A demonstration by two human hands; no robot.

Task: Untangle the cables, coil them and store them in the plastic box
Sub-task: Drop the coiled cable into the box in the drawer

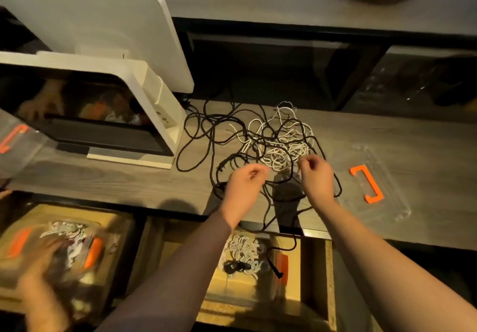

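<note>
Grey wood-grain table (129, 176) bears the tangled black and white cables (268, 140), both hands apart at its near edge, left hand (244, 189) and right hand (316, 176) seemingly pinching strands, so untangling is barely begun; next, free one cable.

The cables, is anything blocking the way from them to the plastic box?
Nothing visible does. The tangled cables lie on the desk, and the plastic box sits open below its front edge. Its lid lies off to the right.
</note>
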